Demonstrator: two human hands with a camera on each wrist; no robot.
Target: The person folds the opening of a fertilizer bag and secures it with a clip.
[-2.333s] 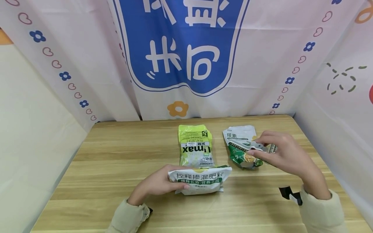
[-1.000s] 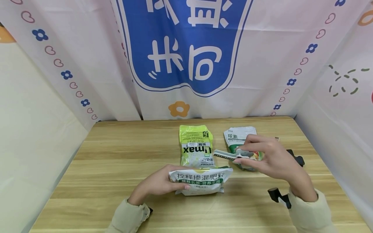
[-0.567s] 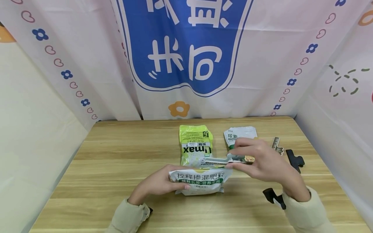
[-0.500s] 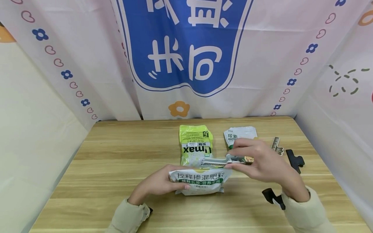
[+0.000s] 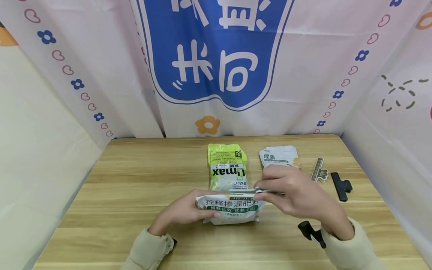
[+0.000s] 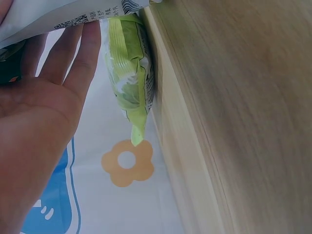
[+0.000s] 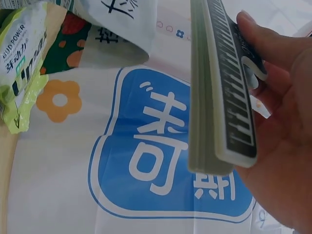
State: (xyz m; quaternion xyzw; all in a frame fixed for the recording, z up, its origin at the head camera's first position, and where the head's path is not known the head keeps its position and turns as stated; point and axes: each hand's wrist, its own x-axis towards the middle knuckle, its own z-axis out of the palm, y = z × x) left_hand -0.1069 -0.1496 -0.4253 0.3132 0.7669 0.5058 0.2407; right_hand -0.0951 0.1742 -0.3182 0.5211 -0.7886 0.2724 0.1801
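A white fertilizer bag (image 5: 233, 216) stands on the table in the head view. My left hand (image 5: 185, 210) holds its left side, thumb in front and fingers behind; the left wrist view shows those fingers (image 6: 62, 53) under the bag. A bag clip (image 5: 242, 195) with piano-key markings is at the bag's top edge, pinched between thumb and fingers of my right hand (image 5: 297, 191). In the right wrist view the clip's (image 7: 234, 92) two long bars stand slightly apart, and a gap shows between it and the bag (image 7: 119, 34).
Behind the white bag lies a lime-green bag (image 5: 222, 167). A grey-white bag (image 5: 278, 153) is partly hidden behind my right hand. Farther right lie another piano-key clip (image 5: 318, 170) and a black clip (image 5: 341, 186). A printed cloth (image 5: 303, 101) hangs behind the table.
My right hand has carried the clip left and down from over the grey-white bag to the white bag's top edge. The left hand and white bag have stayed put.
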